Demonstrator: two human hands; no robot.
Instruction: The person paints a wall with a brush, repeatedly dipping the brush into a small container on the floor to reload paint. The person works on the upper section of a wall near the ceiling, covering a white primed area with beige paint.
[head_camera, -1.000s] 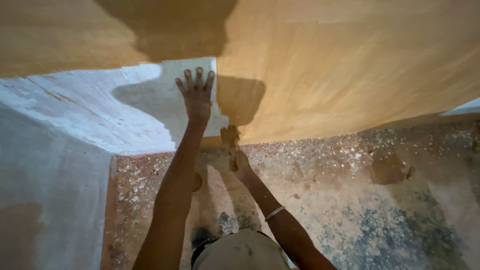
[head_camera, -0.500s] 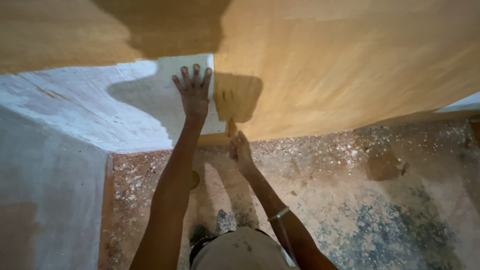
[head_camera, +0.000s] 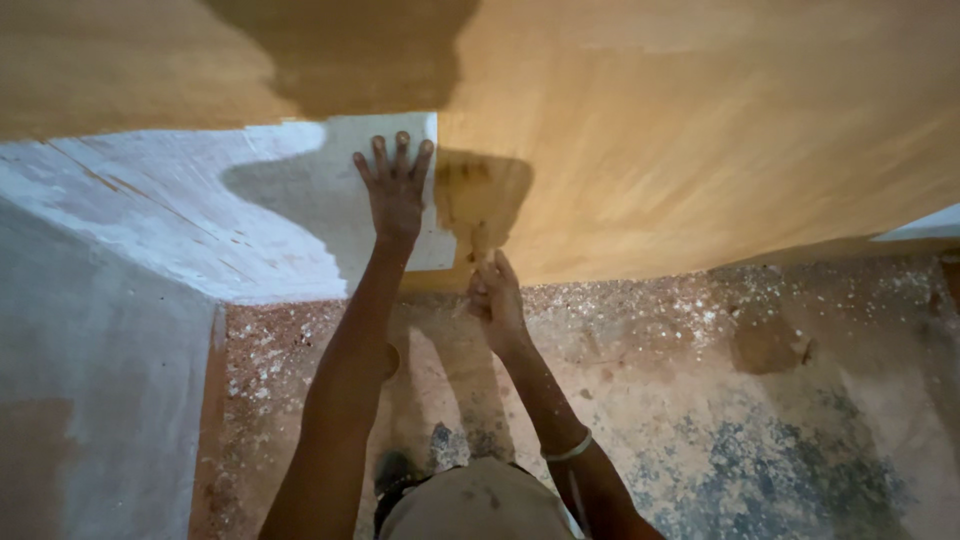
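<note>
**Hands at a half-painted wall, seen from your head camera**

Head view, looking down: your left hand (head_camera: 395, 190) lies flat against the wall, fingers spread apart, palm on the white unpainted patch (head_camera: 300, 210). It holds nothing; it only presses on the surface. Your right hand (head_camera: 497, 295) sits lower and just to the right, closed around a paintbrush (head_camera: 478, 245) whose bristle end touches the wall at the bottom of the ochre-yellow painted area (head_camera: 700, 130). The two hands are near each other but do not touch. A pale thin bangle (head_camera: 567, 450) circles your right wrist.

The yellow paint covers the top and the whole right side of the wall; the white patch remains at left centre, with a straight vertical edge just beside your left fingertips. A dark shadow falls across the upper middle of the wall and over the spot by the brush.

Below the wall is a reddish floor (head_camera: 700, 380), speckled with white flecks and a bluish stain at lower right. A grey wall (head_camera: 90, 400) fills the lower left.

No packages, labels or signs show. The brush is small, shadowed and mostly covered by your fingers, so its handle is hard to make out. Your forearms are cut off by the lower edge.
</note>
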